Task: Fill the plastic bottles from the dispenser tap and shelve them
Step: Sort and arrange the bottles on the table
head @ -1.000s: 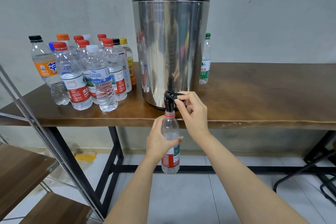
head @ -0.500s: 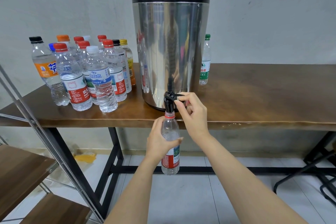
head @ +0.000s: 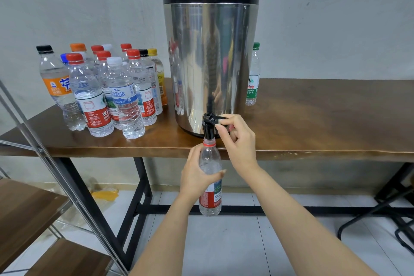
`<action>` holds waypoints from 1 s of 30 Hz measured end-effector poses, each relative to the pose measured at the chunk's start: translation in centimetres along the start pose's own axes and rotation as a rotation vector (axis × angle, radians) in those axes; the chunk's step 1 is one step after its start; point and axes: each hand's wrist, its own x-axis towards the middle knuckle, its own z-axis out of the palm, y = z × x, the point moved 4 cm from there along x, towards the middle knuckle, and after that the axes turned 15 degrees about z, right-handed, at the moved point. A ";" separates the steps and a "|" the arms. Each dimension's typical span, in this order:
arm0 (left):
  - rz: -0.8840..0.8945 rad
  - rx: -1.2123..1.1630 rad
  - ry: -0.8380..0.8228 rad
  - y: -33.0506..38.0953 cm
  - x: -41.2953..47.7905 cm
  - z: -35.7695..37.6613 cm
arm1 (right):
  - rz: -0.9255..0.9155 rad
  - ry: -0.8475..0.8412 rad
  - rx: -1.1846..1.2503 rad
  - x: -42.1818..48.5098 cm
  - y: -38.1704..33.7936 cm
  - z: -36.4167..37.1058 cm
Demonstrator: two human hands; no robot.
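A tall steel dispenser (head: 210, 56) with a black lid stands on the wooden table (head: 324, 123). Its black tap (head: 208, 125) juts over the table's front edge. My left hand (head: 197, 175) grips an uncapped clear bottle (head: 210, 195) with a red label, holding its mouth right under the tap spout. My right hand (head: 237, 139) pinches the tap's lever with thumb and fingertips. Water shows inside the bottle's upper part.
Several capped bottles (head: 100, 94) cluster on the table left of the dispenser. A green-capped bottle (head: 253, 78) stands behind it on the right. A metal-framed shelf with wooden boards (head: 24, 215) is at lower left. Black chair legs (head: 389, 215) show at lower right.
Nothing has visibly moved; both hands stay on the bottle and the tap lever.
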 end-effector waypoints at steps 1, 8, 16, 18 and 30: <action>-0.002 0.000 -0.002 0.0 0.0 0.0 | -0.003 0.002 0.000 0.0 0.0 0.0; -0.006 0.004 -0.003 0.1 0.0 0.1 | -0.001 0.005 0.010 0.1 0.2 0.1; -0.003 0.008 0.002 0.4 0.0 -0.1 | 0.003 0.005 0.020 0.0 0.2 0.1; -0.003 0.004 0.008 0.3 0.0 -0.1 | -0.001 0.012 0.009 0.0 0.3 0.1; -0.013 0.002 0.005 0.6 0.0 -0.1 | 0.001 0.012 0.019 0.0 0.2 0.1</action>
